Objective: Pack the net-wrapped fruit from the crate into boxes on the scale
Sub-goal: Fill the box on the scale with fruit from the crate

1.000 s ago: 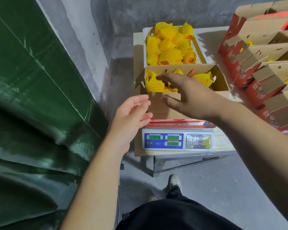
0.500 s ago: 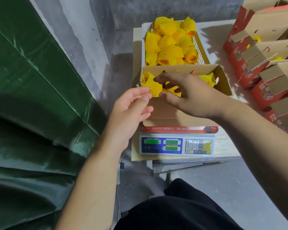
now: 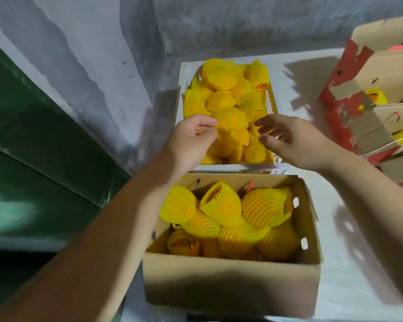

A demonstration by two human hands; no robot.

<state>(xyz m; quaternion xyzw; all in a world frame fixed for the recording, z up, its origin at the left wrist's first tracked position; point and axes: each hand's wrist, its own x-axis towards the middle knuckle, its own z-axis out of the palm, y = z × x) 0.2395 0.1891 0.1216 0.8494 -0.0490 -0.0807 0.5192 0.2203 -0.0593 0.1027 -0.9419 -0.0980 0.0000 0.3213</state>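
Observation:
The crate (image 3: 221,167) at the back of the table is heaped with fruit in yellow foam nets (image 3: 221,101). In front of it stands an open cardboard box (image 3: 230,282) that holds several netted fruit (image 3: 261,208); the scale beneath it is hidden. Both my hands are over the near half of the crate. My left hand (image 3: 191,138) has thumb and fingers loosely curved and touches the left side of one fruit (image 3: 228,119) without closing on it. My right hand (image 3: 291,140) hovers with fingers spread, holding nothing.
Red-and-brown cartons (image 3: 358,112) with raised flaps stand stacked at the right, some with netted fruit inside. A green tarpaulin (image 3: 33,135) hangs at the left against a grey wall (image 3: 102,54). The white tabletop (image 3: 358,228) shows right of the box.
My hands have left the box on the scale and moved up over the crate. The camera has come closer and looks down into the box; the scale's display is out of sight.

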